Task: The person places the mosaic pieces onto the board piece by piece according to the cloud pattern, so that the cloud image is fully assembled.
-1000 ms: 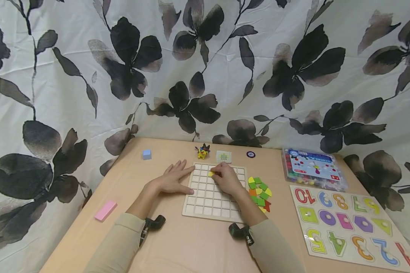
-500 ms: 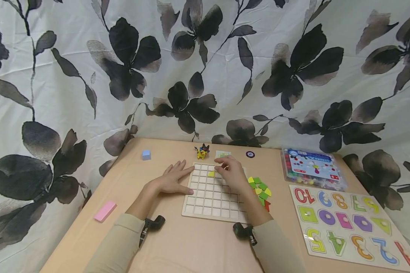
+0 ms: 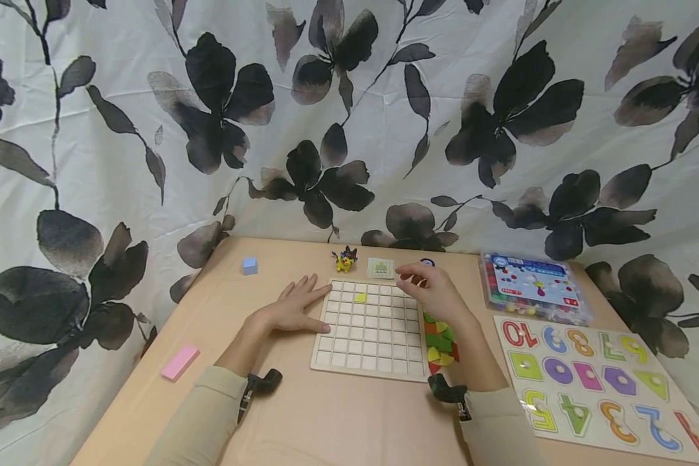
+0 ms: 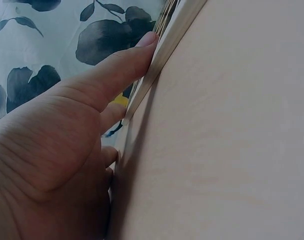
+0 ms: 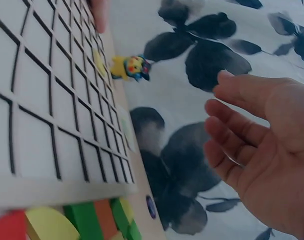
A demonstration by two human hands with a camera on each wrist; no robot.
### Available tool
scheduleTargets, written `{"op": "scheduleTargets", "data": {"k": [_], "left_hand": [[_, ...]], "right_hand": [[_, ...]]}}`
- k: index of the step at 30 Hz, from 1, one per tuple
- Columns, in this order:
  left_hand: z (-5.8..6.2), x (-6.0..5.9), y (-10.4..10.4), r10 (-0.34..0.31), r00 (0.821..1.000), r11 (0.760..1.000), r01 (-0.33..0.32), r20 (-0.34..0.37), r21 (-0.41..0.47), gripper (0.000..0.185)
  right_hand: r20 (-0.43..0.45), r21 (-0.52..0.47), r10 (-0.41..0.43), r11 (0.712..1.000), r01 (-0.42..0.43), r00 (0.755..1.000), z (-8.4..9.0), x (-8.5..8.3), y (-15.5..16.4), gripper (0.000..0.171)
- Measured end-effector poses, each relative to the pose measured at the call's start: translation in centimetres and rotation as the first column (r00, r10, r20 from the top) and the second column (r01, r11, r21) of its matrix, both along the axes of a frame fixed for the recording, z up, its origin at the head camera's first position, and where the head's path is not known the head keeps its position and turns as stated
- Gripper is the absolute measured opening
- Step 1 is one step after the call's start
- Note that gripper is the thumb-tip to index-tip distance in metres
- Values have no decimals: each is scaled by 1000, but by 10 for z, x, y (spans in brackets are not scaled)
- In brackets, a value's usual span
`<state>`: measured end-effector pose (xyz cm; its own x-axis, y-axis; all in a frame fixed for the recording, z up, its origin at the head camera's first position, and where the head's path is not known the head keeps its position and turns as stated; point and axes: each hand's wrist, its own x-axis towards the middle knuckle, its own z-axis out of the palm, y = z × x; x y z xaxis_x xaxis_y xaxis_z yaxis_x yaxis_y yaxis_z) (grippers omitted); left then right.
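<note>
Play table (image 3: 303, 414), puzzles (floral sheet (image 3: 349, 116) backdrop)

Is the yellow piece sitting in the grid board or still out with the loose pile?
In: the yellow piece lies inside one cell of the grid board, apart from both hands.

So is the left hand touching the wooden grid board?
Touching. The left wrist view shows the left hand with its thumb pressed flat against the wooden grid board edge, no gap between them.

Your right hand (image 3: 433, 291) lifts off the grid board (image 3: 371, 327) and swings right, now hovering empty above its far right corner. The yellow tile (image 3: 360, 298) sits uncovered in its cell.
</note>
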<state>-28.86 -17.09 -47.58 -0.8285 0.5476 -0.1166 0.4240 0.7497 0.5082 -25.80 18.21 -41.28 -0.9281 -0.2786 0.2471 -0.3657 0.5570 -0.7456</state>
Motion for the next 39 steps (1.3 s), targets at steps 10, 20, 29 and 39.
{"op": "scheduleTargets", "data": {"k": [10, 20, 29, 39], "left_hand": [[-4, -2, 0, -1, 1000, 1000, 1, -10, -1, 106], [-2, -3, 1, 10, 1000, 1000, -10, 8, -13, 106], [-4, -3, 1, 6, 1000, 1000, -6, 9, -8, 106], [-2, -1, 0, 4, 1000, 1000, -4, 12, -5, 106]], "right_hand": [[75, 106, -8, 994, 0, 997, 4, 2, 36, 28], [246, 184, 5, 982, -51, 969, -3, -1, 50, 27], [405, 216, 42, 966, -140, 913, -17, 0, 58, 16], [468, 221, 39, 962, -160, 883, -22, 3, 55, 17]]}}
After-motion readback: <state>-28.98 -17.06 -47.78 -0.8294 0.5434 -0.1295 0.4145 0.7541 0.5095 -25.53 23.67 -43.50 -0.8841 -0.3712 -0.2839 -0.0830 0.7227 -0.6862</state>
